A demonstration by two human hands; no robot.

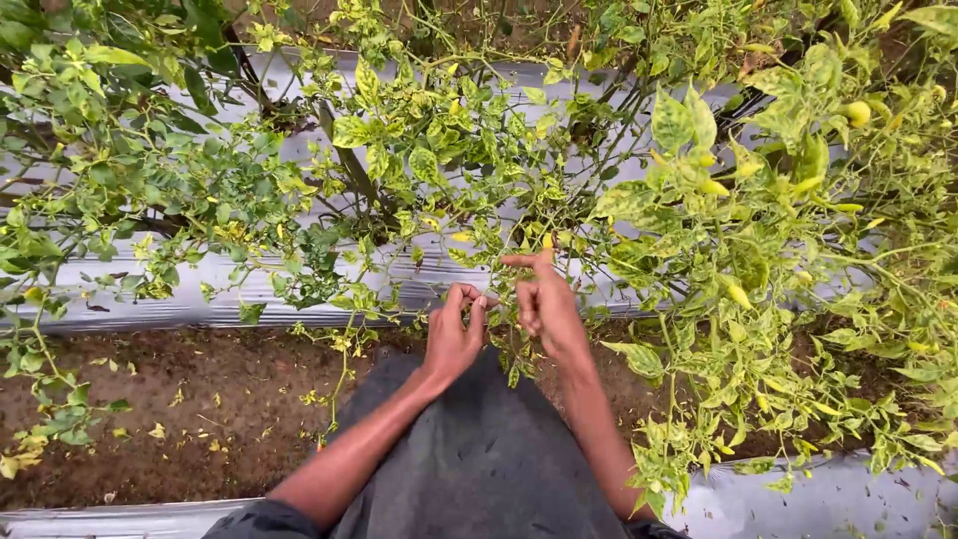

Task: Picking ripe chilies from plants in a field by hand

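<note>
Pinching a thin stem [496, 289], left hand [454, 334] narrow; right hand [547, 299] half-open beside it. Best: steady stem, pluck pods [738, 295] cleanly, spare leaves.

Leafy stems of the pepper plant [519, 190] crowd the space ahead of both hands, and thin twigs cross between the left hand [454, 334] and the right hand [547, 304], leaving only a narrow gap there. To the right, dense yellow-green foliage [758, 299] with small peppers blocks any sideways reach. Open room lies low on the left, over the bare soil [200, 409] and the silver mulch sheet [150, 294].
</note>
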